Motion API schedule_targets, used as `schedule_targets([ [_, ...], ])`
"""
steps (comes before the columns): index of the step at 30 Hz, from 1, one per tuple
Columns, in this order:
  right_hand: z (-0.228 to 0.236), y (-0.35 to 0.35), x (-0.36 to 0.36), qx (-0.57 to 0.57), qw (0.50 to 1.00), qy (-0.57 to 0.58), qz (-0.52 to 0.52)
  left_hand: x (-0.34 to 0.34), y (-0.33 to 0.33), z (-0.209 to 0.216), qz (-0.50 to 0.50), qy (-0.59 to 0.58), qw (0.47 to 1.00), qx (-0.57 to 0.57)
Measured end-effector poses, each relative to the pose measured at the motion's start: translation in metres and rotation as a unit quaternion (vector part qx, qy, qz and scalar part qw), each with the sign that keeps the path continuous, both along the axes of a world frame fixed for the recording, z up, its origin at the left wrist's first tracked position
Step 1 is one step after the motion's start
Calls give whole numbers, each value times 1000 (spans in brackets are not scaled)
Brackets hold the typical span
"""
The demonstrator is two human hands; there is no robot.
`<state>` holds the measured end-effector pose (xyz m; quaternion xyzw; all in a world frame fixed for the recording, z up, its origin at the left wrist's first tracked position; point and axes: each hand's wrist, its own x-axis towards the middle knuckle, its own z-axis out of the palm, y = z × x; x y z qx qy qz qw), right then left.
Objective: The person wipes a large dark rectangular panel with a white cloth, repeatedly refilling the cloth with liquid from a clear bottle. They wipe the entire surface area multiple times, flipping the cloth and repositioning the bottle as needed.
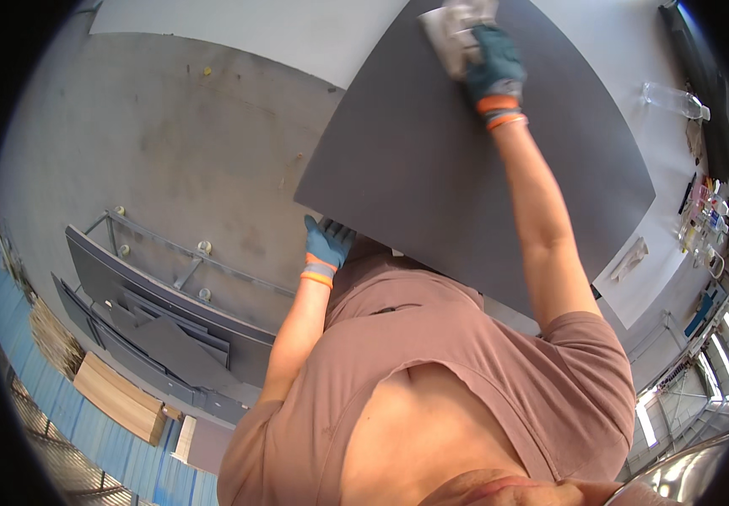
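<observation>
A large dark grey flat panel (432, 160) lies in front of me. At its far part, my right hand (497, 66), in a dark green glove with an orange cuff, is closed on a whitish cloth (449, 38) pressed to the surface. Hand and cloth are a little blurred. By the panel's near left edge is my left hand (327, 243), in a blue-grey glove with an orange cuff. Its thumb stands apart and its fingers are stretched out at the edge. Whether the fingertips reach under the panel I cannot tell.
Beneath the panel is a white table surface (626, 63). A clear plastic bottle (672, 101) and several small bottles (706, 215) are at the right. On the left stand a wheeled metal frame (187, 270) and stacked grey panels (170, 346). Wooden boards (120, 396) lie lower left.
</observation>
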<state>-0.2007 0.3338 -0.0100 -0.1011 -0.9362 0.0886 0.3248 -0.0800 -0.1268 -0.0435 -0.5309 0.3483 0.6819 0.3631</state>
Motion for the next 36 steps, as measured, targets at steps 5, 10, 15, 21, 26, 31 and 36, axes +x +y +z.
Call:
schedule_targets([
  [5,91,-230,42,-218,921,-170,276,-18,10,24,126,-10,990,59],
  [10,42,-339,109,-407,716,-383,419,-3,-88,-3,-13,227,923,311],
  [15,94,-227,70,-605,698,-194,330,4,-104,-6,60,-6,991,-124],
  [21,67,-38,16,-313,950,-8,6,-44,-6,38,-69,101,991,-49],
  [26,27,-70,17,-58,986,-148,51,-50,19,41,-48,134,989,34],
  [31,12,7,-12,-49,994,-102,-4,-50,6,31,-91,190,977,-4],
  [36,26,-24,-2,-140,982,-116,45,-52,7,32,-85,200,976,-4],
])
